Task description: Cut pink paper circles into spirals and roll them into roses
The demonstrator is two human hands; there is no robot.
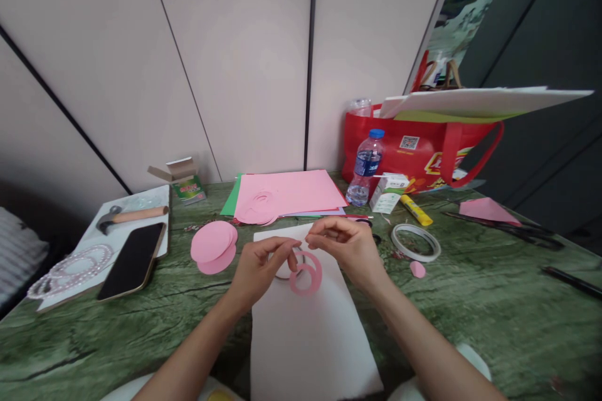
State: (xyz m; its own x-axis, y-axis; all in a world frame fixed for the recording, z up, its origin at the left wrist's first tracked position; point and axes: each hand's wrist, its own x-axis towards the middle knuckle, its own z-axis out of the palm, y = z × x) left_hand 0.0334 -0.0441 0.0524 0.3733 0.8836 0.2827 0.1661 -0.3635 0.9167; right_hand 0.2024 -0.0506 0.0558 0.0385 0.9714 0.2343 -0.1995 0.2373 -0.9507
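Observation:
My left hand (263,266) is closed in a pinch at the upper edge of a pink paper spiral (316,281), which hangs over a white sheet (313,338). Close by on the right, my right hand (345,244) also has thumb and index finger pressed together; whatever lies between its fingertips is too small to make out. Partly hidden behind my left fingers, a round ring (285,272) rests on the white sheet. Left of my hands is a small pile of pink paper circles (211,243). Pink sheets (296,191) with cut spirals on them lie behind.
To the right are a tape roll (435,241), a glue stick (416,210), a water bottle (365,169), a small white box (389,193), scissors (531,234) and a red bag (423,156). On the left lie a phone (133,261), a hammer (134,215) and bead strings (75,269).

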